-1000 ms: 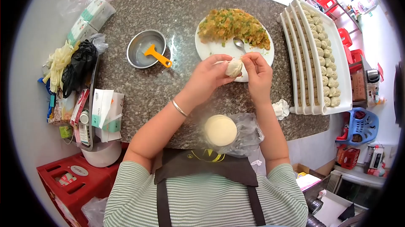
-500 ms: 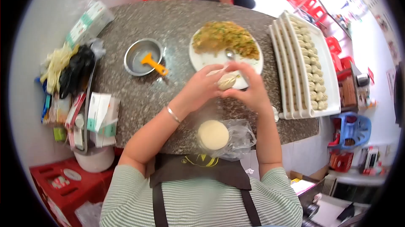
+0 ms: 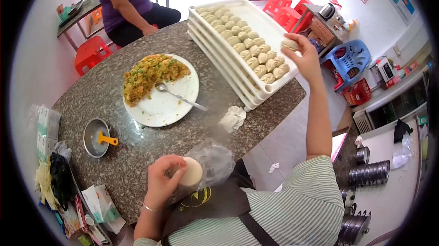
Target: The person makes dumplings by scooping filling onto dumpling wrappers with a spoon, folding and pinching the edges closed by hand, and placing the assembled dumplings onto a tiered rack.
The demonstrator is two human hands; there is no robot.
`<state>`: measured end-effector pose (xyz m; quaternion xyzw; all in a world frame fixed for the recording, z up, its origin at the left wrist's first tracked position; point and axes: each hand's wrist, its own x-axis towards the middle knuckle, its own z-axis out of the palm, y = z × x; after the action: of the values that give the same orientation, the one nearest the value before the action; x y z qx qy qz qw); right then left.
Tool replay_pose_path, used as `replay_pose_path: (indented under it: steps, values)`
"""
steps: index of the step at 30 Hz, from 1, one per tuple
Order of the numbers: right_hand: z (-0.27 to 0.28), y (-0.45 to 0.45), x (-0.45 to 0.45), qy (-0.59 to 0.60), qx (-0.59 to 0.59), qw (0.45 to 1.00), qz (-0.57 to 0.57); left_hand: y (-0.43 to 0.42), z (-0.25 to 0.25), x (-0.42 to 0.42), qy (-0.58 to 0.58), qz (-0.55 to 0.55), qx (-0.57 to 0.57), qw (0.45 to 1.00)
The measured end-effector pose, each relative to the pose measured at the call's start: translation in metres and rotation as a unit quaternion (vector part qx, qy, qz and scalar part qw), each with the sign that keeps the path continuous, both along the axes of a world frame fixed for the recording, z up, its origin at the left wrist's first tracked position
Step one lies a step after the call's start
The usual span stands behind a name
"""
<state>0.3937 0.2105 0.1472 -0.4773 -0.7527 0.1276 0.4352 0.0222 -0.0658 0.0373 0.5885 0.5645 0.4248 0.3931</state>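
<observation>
My right hand (image 3: pixel 304 58) holds a pleated dumpling (image 3: pixel 291 45) between thumb and fingers, above the right side of the top white tray (image 3: pixel 274 24). Rows of similar dumplings (image 3: pixel 249 44) lie in that tray, on a stack of several trays. Down at the table's front edge, the curled fingers and thumb of my left hand (image 3: pixel 165 179) pinch at the left edge of a pile of round dough wrappers (image 3: pixel 192 173). Clear plastic bag (image 3: pixel 214 159) film lies crumpled around the pile. How many wrappers the fingers grip is hidden.
A white plate (image 3: pixel 151 118) carries chopped filling (image 3: pixel 151 74) and a metal spoon (image 3: pixel 180 97). To its left sits a metal bowl (image 3: pixel 90 138) with a yellow-handled scraper (image 3: pixel 108 140). Crumpled tissue (image 3: pixel 233 118) lies by the trays. A person in purple (image 3: pixel 130 3) sits across the table.
My hands have parted. The right one has carried the dumpling to above the tray; the left has come down to the wrapper pile. The view has turned right.
</observation>
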Motion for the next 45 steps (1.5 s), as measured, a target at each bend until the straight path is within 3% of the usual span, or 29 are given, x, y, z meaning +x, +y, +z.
replay_pose_path:
  steps: [1, 4, 6, 9, 11, 13, 17, 20, 21, 23, 26, 27, 28, 29, 32, 33, 34, 35, 37, 39, 45]
  values:
    - [-0.001, 0.010, 0.022, -0.020, 0.001, 0.999, -0.028, -0.003, -0.002, 0.001, 0.069, 0.006, 0.062, 0.996]
    - [0.003, 0.007, 0.039, -0.014, -0.010, 0.999, -0.048, -0.005, 0.002, 0.013, 0.088, 0.057, 0.088, 0.991]
    - [0.005, -0.003, 0.034, 0.087, -0.146, 0.985, -0.018, -0.007, 0.005, 0.016, 0.100, 0.099, 0.093, 0.986]
    - [-0.005, -0.005, 0.037, 0.067, -0.178, 0.980, -0.057, -0.011, 0.003, 0.010, 0.113, 0.074, 0.065, 0.989]
    - [-0.012, -0.002, 0.041, 0.000, -0.158, 0.982, -0.100, -0.013, 0.003, 0.010, 0.109, 0.072, 0.065, 0.989]
    - [-0.015, 0.010, 0.046, -0.166, -0.157, 0.956, -0.182, -0.014, 0.002, 0.010, 0.113, 0.076, 0.069, 0.988]
    - [-0.010, 0.019, 0.048, -0.275, -0.200, 0.915, -0.220, -0.017, 0.001, 0.010, 0.115, 0.092, 0.083, 0.986]
    - [-0.023, 0.028, 0.062, -0.178, -0.094, 0.970, -0.135, -0.015, 0.009, 0.015, 0.132, 0.106, 0.084, 0.982]
    - [-0.020, 0.026, 0.063, -0.179, -0.095, 0.970, -0.134, -0.015, 0.008, 0.014, 0.131, 0.107, 0.082, 0.982]
    - [-0.010, 0.020, 0.064, -0.141, -0.192, 0.970, 0.048, -0.017, 0.006, 0.011, 0.129, 0.098, 0.078, 0.984]
    - [-0.012, 0.026, 0.075, -0.171, -0.190, 0.967, -0.006, -0.019, -0.001, 0.005, 0.132, 0.081, 0.069, 0.985]
    - [-0.025, 0.033, 0.084, -0.190, -0.093, 0.976, -0.055, -0.019, 0.003, 0.007, 0.128, 0.091, 0.071, 0.985]
    - [-0.040, 0.043, 0.097, -0.075, -0.031, 0.997, -0.004, -0.017, 0.008, 0.008, 0.128, 0.108, 0.063, 0.984]
    - [-0.016, 0.004, 0.050, -0.152, 0.066, 0.985, -0.057, -0.021, 0.004, 0.004, 0.127, 0.096, 0.051, 0.986]
    - [-0.019, -0.076, -0.038, 0.004, -0.036, 0.998, 0.055, -0.031, 0.000, 0.002, 0.121, 0.094, 0.011, 0.988]
    - [-0.029, -0.100, -0.066, -0.046, -0.019, 0.992, 0.117, -0.034, -0.003, 0.003, 0.126, 0.107, -0.006, 0.986]
    - [-0.039, -0.135, -0.099, 0.054, -0.214, 0.961, 0.168, -0.036, -0.008, 0.004, 0.124, 0.111, 0.015, 0.986]
    - [-0.058, -0.144, -0.125, -0.012, -0.126, 0.940, 0.315, -0.036, -0.011, 0.005, 0.122, 0.113, 0.042, 0.985]
    - [-0.095, -0.169, -0.162, -0.093, -0.119, 0.924, 0.351, -0.038, -0.011, 0.006, 0.127, 0.122, 0.051, 0.983]
    - [-0.123, -0.179, -0.182, -0.085, -0.074, 0.931, 0.348, -0.039, -0.011, 0.008, 0.120, 0.127, 0.060, 0.983]
    - [-0.131, -0.190, -0.189, -0.075, 0.017, 0.945, 0.318, -0.043, -0.018, 0.007, 0.153, 0.125, 0.103, 0.975]
